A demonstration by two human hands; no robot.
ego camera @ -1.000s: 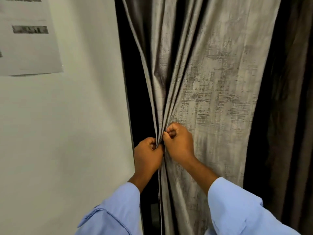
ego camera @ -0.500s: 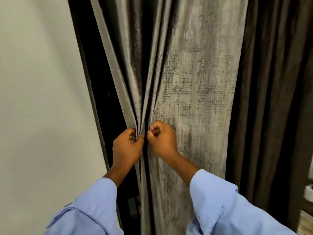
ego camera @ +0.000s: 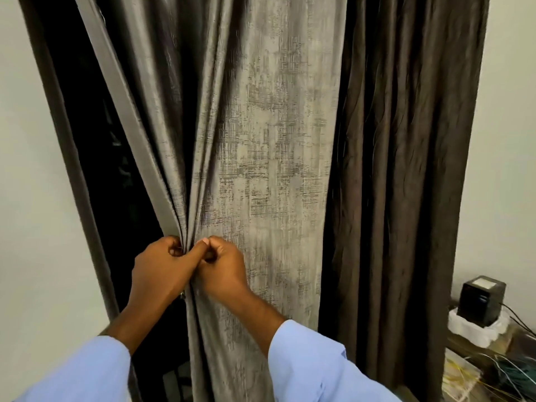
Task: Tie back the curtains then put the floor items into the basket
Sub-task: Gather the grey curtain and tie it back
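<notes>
A grey patterned curtain (ego camera: 269,158) hangs in front of me, its left folds gathered into a narrow bunch. My left hand (ego camera: 161,268) is closed on the bunched left edge. My right hand (ego camera: 223,265) pinches the folds right beside it, the two hands touching. A dark brown curtain (ego camera: 406,169) hangs to the right, loose. No tie-back, basket or floor items show in this view.
A dark opening (ego camera: 95,175) lies behind the curtain's left edge, bordered by a dark frame and pale wall (ego camera: 26,227). At the lower right, a small black box (ego camera: 481,300) sits on white foam on a shelf, with wires (ego camera: 504,375) below.
The view has swung right: the paper on the left wall is gone and the black box has appeared. My hands have drawn closer on the gathered curtain edge.
</notes>
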